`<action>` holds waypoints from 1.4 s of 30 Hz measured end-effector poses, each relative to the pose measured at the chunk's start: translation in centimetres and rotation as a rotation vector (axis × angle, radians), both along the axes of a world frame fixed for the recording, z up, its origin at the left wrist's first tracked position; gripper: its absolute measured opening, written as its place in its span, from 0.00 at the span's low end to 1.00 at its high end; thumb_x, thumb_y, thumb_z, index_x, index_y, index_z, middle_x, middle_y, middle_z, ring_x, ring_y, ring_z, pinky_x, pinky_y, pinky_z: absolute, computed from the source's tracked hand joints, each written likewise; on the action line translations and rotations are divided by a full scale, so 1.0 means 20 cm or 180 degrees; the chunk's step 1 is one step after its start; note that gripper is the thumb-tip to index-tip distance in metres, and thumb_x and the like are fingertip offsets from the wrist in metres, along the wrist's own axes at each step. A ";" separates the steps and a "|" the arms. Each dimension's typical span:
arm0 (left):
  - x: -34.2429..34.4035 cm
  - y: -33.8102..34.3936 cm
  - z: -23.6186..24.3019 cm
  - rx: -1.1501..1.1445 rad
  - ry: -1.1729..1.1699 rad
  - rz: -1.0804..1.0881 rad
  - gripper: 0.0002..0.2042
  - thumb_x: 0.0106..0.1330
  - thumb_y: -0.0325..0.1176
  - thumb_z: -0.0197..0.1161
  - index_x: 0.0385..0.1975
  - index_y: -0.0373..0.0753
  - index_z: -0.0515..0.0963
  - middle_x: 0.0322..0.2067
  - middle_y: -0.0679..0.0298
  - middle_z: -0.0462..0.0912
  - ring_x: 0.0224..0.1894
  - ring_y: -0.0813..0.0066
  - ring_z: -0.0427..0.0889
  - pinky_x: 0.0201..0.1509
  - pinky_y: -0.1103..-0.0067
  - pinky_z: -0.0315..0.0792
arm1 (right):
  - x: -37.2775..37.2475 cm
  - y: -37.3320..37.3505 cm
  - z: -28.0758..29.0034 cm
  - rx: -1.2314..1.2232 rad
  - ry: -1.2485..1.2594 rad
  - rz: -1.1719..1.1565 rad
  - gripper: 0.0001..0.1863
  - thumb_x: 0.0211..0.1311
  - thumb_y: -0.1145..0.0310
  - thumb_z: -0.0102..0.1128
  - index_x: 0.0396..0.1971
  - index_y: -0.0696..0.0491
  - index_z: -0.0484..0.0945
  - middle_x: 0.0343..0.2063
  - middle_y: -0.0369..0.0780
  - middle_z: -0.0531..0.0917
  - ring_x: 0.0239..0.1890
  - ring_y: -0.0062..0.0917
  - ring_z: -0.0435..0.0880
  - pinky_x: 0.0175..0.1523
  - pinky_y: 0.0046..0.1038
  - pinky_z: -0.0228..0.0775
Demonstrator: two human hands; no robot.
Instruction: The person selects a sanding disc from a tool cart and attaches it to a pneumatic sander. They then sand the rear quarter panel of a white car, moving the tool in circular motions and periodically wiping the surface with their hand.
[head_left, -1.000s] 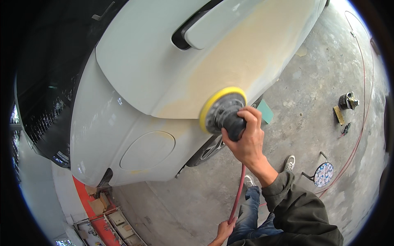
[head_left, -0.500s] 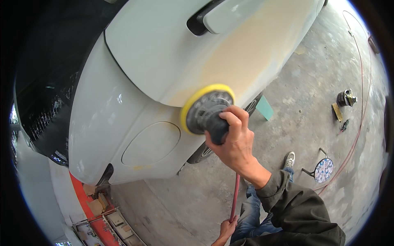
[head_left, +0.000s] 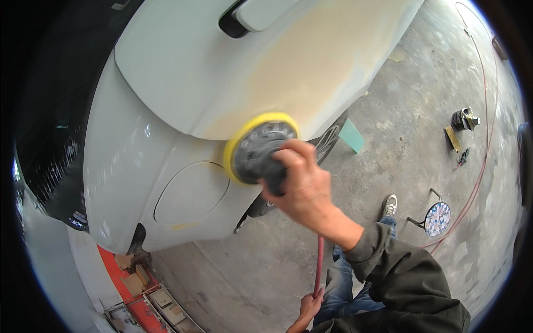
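My right hand (head_left: 305,188) is wrapped round the dark body of an air sander (head_left: 258,158) with a round yellow-edged pad. The pad lies against the side of a white car (head_left: 166,105), over the rear edge of the door and the panel with the round fuel flap (head_left: 191,192). A broad beige filler patch (head_left: 302,66) spreads across the door below its handle (head_left: 261,14). From beneath my right wrist a red air hose (head_left: 320,261) runs down to my left hand (head_left: 311,306), whose fingers close around it. The sander's face is hidden against the car.
On the concrete floor to the right stand a small round patterned stool (head_left: 437,218) and a black can (head_left: 465,119). A yellowish block (head_left: 452,139) lies beside the can. A light green sheet (head_left: 351,136) sits near the wheel. More hose (head_left: 478,183) curves along the right. Cardboard (head_left: 133,283) lies lower left.
My right hand and the sander have shifted left in the picture, onto the door's rear edge beside the fuel flap. The view has moved slightly too. My left hand still holds the hose.
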State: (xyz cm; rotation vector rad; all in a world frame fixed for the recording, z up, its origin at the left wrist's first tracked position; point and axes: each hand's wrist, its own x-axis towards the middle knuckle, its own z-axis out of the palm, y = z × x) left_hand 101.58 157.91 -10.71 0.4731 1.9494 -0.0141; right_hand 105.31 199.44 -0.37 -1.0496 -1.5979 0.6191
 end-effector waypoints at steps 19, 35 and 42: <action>0.04 0.03 0.01 -0.0343 0.0069 -0.0208 0.31 0.68 0.63 0.56 0.18 0.38 0.80 0.16 0.59 0.80 0.24 0.64 0.83 0.34 0.69 0.73 | 0.13 0.01 -0.08 -0.0508 0.0027 0.0463 0.40 0.37 0.66 0.80 0.53 0.52 0.66 0.53 0.44 0.71 0.46 0.40 0.82 0.36 0.36 0.82; 0.11 0.20 0.01 -0.0339 0.0157 -0.0249 0.29 0.69 0.58 0.60 0.17 0.36 0.79 0.14 0.63 0.78 0.21 0.73 0.79 0.29 0.74 0.70 | 0.29 0.14 -0.28 -0.0673 -0.0060 0.0085 0.35 0.44 0.65 0.78 0.52 0.52 0.67 0.51 0.45 0.72 0.38 0.40 0.84 0.33 0.36 0.82; 0.18 0.25 0.00 -0.0179 -0.0045 -0.0294 0.30 0.68 0.62 0.57 0.19 0.38 0.80 0.16 0.61 0.80 0.24 0.65 0.82 0.35 0.70 0.73 | 0.35 0.30 -0.19 -0.0480 0.0096 0.0063 0.34 0.47 0.66 0.77 0.51 0.52 0.66 0.51 0.46 0.72 0.34 0.40 0.85 0.32 0.37 0.82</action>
